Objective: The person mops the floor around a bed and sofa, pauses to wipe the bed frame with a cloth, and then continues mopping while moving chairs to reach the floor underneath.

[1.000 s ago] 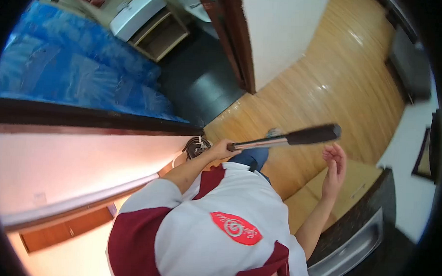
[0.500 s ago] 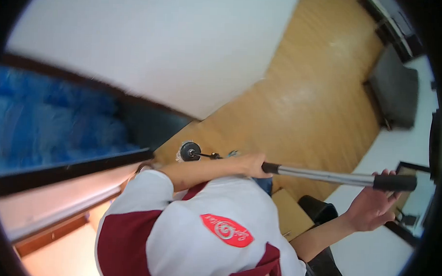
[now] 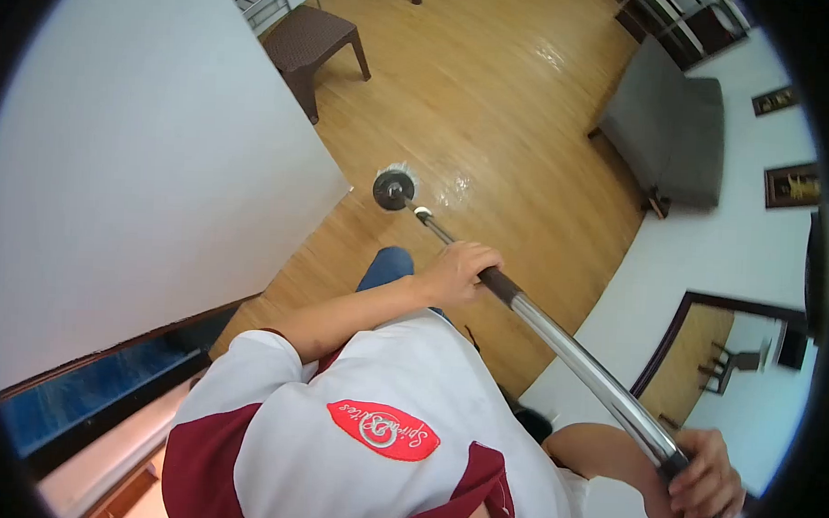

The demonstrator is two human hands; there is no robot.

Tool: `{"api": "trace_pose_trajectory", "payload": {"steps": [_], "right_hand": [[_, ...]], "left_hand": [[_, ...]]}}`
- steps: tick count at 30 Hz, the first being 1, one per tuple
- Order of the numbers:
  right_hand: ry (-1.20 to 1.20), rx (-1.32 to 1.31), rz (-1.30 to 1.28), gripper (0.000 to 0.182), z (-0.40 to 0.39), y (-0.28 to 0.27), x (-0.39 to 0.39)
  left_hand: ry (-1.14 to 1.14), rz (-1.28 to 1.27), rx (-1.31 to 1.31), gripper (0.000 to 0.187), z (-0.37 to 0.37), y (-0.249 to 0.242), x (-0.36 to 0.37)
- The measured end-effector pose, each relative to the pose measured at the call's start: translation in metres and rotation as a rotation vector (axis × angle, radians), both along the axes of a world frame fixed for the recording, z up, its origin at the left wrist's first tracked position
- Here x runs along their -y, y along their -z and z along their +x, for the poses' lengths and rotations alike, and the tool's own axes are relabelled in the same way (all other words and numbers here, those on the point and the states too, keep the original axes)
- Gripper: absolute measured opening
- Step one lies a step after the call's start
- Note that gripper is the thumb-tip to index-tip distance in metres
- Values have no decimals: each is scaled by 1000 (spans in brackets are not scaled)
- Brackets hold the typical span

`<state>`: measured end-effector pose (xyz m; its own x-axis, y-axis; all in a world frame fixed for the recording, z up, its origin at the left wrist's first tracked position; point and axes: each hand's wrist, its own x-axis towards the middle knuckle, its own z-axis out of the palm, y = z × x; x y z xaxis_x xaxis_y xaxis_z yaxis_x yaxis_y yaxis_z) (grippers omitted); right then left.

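A spin mop (image 3: 575, 356) with a long silver pole slants across my front. Its round black head (image 3: 394, 191), fringed with white strands, rests on the wood floor ahead of me. My left hand (image 3: 462, 270) is closed around the pole near the dark grip at its middle. At the upper end, close to my body on the right, my right hand (image 3: 706, 484) is wrapped around the black end grip.
A white wall (image 3: 162, 159) stands to the left, its corner near the mop head. Beyond are a brown woven chair (image 3: 312, 45) and a grey sofa (image 3: 666, 122). A dark-framed mirror (image 3: 657, 359) is at the right. Shiny patches mark the floor (image 3: 500, 152).
My right hand, open beside the pole's end before, has closed around it. The mop head has moved forward, away from my body, and the pole is tilted more steeply. My view has turned.
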<state>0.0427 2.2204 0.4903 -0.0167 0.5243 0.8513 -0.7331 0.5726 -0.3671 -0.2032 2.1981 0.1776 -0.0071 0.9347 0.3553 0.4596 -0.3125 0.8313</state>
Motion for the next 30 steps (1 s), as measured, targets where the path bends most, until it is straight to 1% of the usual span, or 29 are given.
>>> {"api": "trace_pose_trajectory", "payload": {"steps": [1, 3, 4, 6, 8, 10, 11, 12, 13, 14, 15, 17, 18, 20, 21, 23, 25, 26, 27, 28, 29, 30], "right_hand": [[-20, -10, 51, 32, -2, -13, -33], [-132, 141, 98, 29, 1, -34, -101], [-178, 223, 116, 32, -1, -45, -127], [-222, 175, 120, 24, -6, -56, -184], [-275, 136, 124, 16, -22, -62, -245], [-291, 176, 141, 16, -28, -62, -316], [-296, 199, 172, 16, -18, -76, -288], [-296, 213, 161, 16, -14, -82, -337], [-236, 207, 152, 21, -7, -91, -370], [-220, 189, 140, 24, 0, -97, -395], [-197, 167, 117, 27, 13, -98, -425], [-53, 159, 80, 31, 36, -95, -469], [25, 161, 62, 32, 35, -77, -467], [129, 125, 9, 33, 51, -66, -509], [173, 113, -13, 34, 60, -60, -532], [178, 125, -16, 34, 62, -39, -603], [160, 112, -38, 32, 42, -17, -695], [119, 154, -61, 31, 41, -14, -739], [151, 145, -81, 26, 47, -9, -792], [253, 122, -101, 22, 63, -5, -853], [467, 108, -128, 19, 81, -2, -913], [577, 118, -145, 18, 86, -3, -970]], "left_hand": [[-40, 20, 5, 28, -6, 1, -28], [-97, 75, 7, 33, -20, 8, -94], [-205, 89, -32, 34, -31, 18, -119], [-411, 141, -123, 36, -64, 67, -185], [-473, 37, -259, 29, -98, 139, -251], [-161, -303, -234, 25, -130, 153, -319], [-2, -445, -226, 23, -132, 142, -306], [82, -425, -240, 19, -126, 150, -355], [165, -406, -274, 17, -116, 159, -388], [252, -381, -333, 15, -121, 157, -419], [330, -388, -418, 17, -116, 146, -454], [399, -329, -487, 20, -104, 128, -512], [449, -341, -515, 23, -108, 144, -519], [565, -362, -586, 30, -105, 139, -584], [637, -364, -579, 31, -106, 142, -618], [772, -363, -547, 33, -126, 163, -695], [766, -349, -548, 37, -163, 180, -778], [756, -351, -547, 40, -168, 176, -807], [708, -340, -618, 40, -175, 157, -845], [659, -326, -700, 41, -186, 126, -888], [607, -306, -780, 41, -197, 110, -931], [553, -254, -788, 42, -208, 120, -965]]}}
